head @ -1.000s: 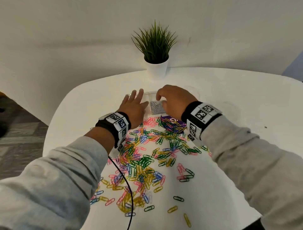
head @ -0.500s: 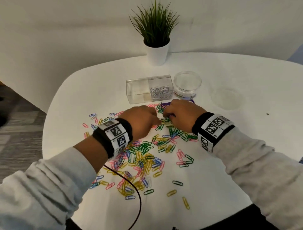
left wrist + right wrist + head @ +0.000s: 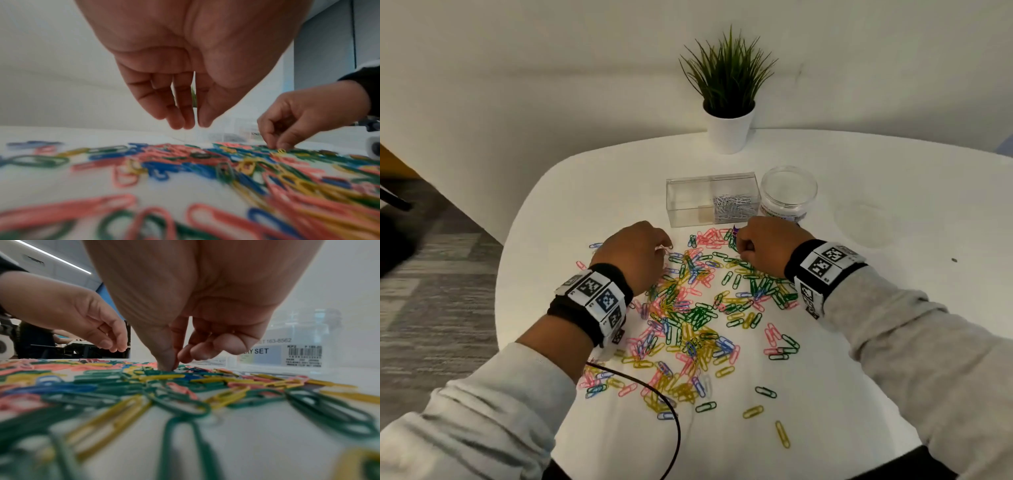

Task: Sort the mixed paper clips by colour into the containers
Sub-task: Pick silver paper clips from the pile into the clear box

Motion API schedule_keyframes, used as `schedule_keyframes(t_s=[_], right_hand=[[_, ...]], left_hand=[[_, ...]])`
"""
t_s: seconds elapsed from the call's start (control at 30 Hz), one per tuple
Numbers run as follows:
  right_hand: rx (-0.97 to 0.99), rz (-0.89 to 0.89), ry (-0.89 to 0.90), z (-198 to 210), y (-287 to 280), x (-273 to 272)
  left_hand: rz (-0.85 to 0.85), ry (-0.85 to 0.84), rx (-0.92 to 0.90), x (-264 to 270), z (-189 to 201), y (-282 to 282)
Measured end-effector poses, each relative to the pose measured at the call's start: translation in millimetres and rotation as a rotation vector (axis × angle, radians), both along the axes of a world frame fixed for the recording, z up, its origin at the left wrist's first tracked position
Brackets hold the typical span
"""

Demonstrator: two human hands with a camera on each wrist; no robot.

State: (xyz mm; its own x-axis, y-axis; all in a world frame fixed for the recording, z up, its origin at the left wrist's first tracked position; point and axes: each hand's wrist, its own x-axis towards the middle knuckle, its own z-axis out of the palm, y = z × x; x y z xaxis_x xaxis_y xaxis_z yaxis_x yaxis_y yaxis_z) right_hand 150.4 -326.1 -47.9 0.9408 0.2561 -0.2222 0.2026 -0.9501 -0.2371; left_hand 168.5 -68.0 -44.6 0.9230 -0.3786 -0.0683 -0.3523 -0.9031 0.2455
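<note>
- Only silver clips lie in the clear rectangular two-compartment box (image 3: pixel 713 198); its left compartment and the round clear jar (image 3: pixel 788 192) look empty.
- The heap of mixed coloured paper clips (image 3: pixel 698 308) stays unsorted on the white table (image 3: pixel 893 308).
- The left hand (image 3: pixel 635 255) hovers, fingertips gathered, apparently empty; the right hand (image 3: pixel 767 245) pinches down into the heap, its catch unclear.

Head cam: high, looks down across table (image 3: pixel 893 342). Wrist cams: low, close over clip pile (image 3: pixel 698 308), facing far edge; each catches opposite hand.
</note>
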Motion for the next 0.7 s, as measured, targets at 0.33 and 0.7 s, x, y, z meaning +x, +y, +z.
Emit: schedule_keyframes(t_s=[0.33,0.7], right_hand=[[-0.039,0.057,-0.017,0.6,5.5,-1.5],[-0.072,0.014,-0.030,6.4,7.0,-9.0]], left_hand=[[0.102,0.122,0.141,1.0,22.9,70.8],[0.236,-0.102,-0.151,-31.4,-3.2,121.5]])
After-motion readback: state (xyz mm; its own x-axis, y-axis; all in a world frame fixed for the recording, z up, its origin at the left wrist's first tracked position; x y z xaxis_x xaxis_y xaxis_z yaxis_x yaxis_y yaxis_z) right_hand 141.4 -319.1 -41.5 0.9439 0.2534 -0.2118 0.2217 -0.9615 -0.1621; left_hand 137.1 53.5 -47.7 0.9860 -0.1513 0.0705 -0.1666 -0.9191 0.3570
